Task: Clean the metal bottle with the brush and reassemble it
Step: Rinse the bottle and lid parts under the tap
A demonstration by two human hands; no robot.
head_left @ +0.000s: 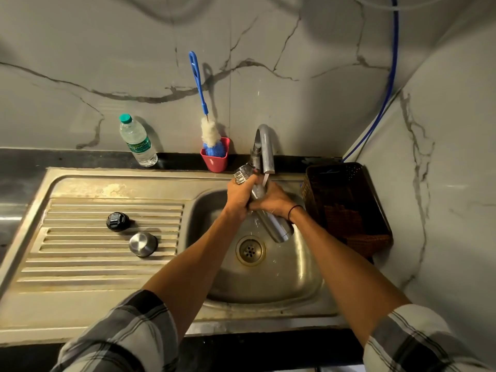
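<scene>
The metal bottle (276, 228) lies tilted over the sink basin (295, 275), threaded mouth up at the back left, under the tap (264, 149), which runs water. My left hand (239, 196) grips it near the neck; my right hand (272, 201) wraps its middle. The blue-handled brush (200, 87) stands in a red cup (216, 159) behind the sink, away from both hands. On the ribbed drainboard (80, 264) rest a black inner stopper (117, 221) and a steel cap (143, 244).
A plastic water bottle (137, 142) with a green cap stands at the back left. A dark perforated basket (346, 205) sits right of the basin against the marble wall. A blue hose (390, 84) runs down the corner. The drain (250, 250) lies below the bottle.
</scene>
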